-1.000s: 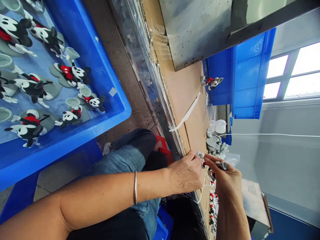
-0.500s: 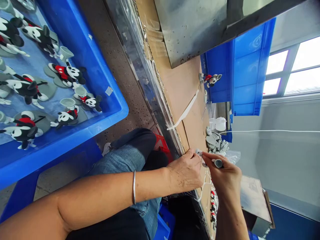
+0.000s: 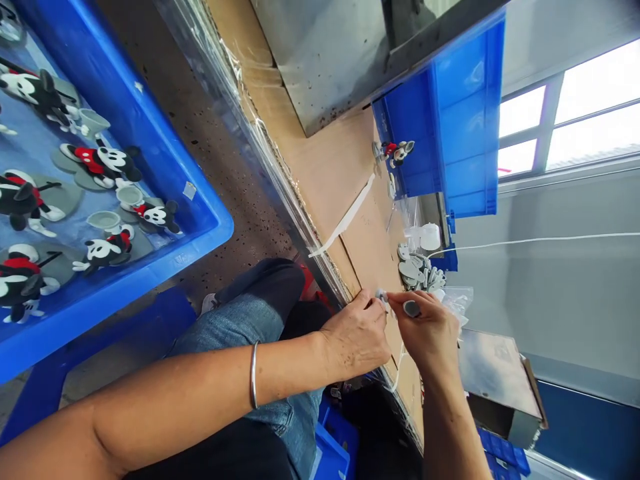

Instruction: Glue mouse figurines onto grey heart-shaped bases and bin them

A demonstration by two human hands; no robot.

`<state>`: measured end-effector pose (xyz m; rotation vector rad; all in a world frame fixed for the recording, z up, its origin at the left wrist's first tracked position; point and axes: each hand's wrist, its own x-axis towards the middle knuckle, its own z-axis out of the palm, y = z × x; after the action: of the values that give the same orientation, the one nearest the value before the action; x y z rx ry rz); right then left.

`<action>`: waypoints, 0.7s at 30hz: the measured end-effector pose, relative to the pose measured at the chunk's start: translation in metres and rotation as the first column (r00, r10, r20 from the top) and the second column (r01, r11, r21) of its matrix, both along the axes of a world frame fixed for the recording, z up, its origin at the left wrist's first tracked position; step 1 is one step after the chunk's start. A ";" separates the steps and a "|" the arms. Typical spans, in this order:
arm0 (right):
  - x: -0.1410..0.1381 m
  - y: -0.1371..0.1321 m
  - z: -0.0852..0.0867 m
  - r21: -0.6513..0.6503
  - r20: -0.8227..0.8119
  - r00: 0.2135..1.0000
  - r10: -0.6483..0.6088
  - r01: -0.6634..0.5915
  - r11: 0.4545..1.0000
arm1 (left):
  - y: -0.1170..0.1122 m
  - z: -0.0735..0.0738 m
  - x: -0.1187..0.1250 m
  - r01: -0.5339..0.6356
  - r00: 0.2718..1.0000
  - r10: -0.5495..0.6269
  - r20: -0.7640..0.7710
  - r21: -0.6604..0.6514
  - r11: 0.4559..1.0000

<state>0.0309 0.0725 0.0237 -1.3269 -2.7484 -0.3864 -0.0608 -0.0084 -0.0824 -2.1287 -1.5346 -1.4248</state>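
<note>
Close together over the cardboard-covered bench, my two hands meet at their fingertips. My right hand is closed around a small grey cup-shaped piece, whose round mouth shows between the fingers. My left hand, below a silver bangle, is closed in a pinch; what its fingers hold is mostly hidden. A small pale grey bit shows between the two sets of fingertips, and I cannot tell which piece it belongs to. Behind my right hand lies a heap of grey parts.
On the left, a blue tray holds several mouse figurines with grey cups. One figurine stands on the bench near blue bins. A white strip, a metal box, a white container and a plastic bag are around.
The view has shifted, so the bench and tray appear further left. Both hands stay together in the same closed grips, with the grey cup-shaped piece still in my right hand.
</note>
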 end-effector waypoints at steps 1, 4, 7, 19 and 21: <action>0.000 0.000 -0.001 0.005 0.008 1.000 0.007 -0.007 1.000 | 0.000 0.000 0.000 0.001 1.000 -0.001 -0.005 -0.003 1.000; -0.001 -0.001 -0.001 0.012 0.027 0.999 0.021 -0.021 1.000 | 0.000 -0.001 0.000 -0.002 1.000 0.002 -0.021 -0.012 1.000; -0.002 0.000 0.003 -0.016 0.032 0.999 0.030 -0.029 0.999 | -0.001 0.000 -0.002 -0.006 0.999 0.005 -0.039 -0.018 1.000; -0.002 0.010 0.011 -0.104 -0.017 1.000 -0.008 0.006 0.995 | -0.001 -0.001 -0.004 -0.010 0.998 0.008 -0.060 -0.033 0.999; -0.001 0.011 0.009 -0.099 -0.017 1.000 -0.011 0.009 0.995 | -0.001 0.000 -0.004 -0.003 0.999 0.000 -0.053 -0.041 0.999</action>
<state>0.0294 0.0831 0.0332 -1.3594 -2.7808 -0.2404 -0.0648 -0.0097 -0.0826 -2.1699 -1.5593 -1.3359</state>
